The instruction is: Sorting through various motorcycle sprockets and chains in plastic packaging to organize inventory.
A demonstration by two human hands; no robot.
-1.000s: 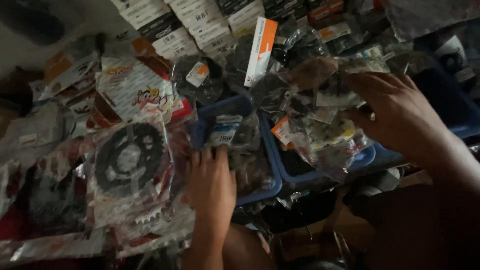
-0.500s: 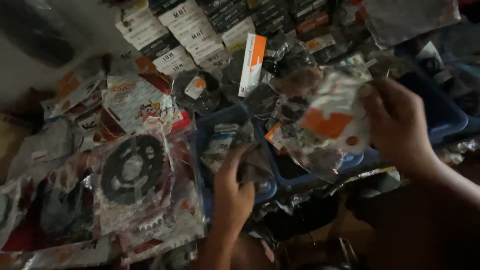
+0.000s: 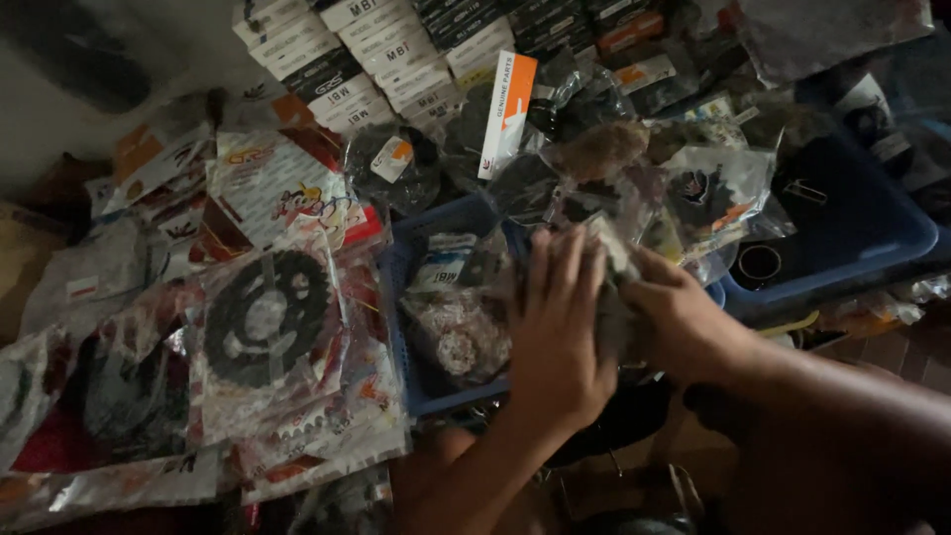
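Left hand (image 3: pixel 557 332) and right hand (image 3: pixel 684 322) pressed together around a small clear plastic packet of metal parts (image 3: pixel 612 260), fingers closed on it from both sides, seemingly to steady it; held just above the near blue plastic bin (image 3: pixel 404 327) of bagged sprockets. Left of bin: large black chain sprocket in clear printed bag (image 3: pixel 265 317), laid flat atop similar bags. Behind: rows of white and black cardboard boxes (image 3: pixel 386 50). Far right: second blue tray (image 3: pixel 872 248).
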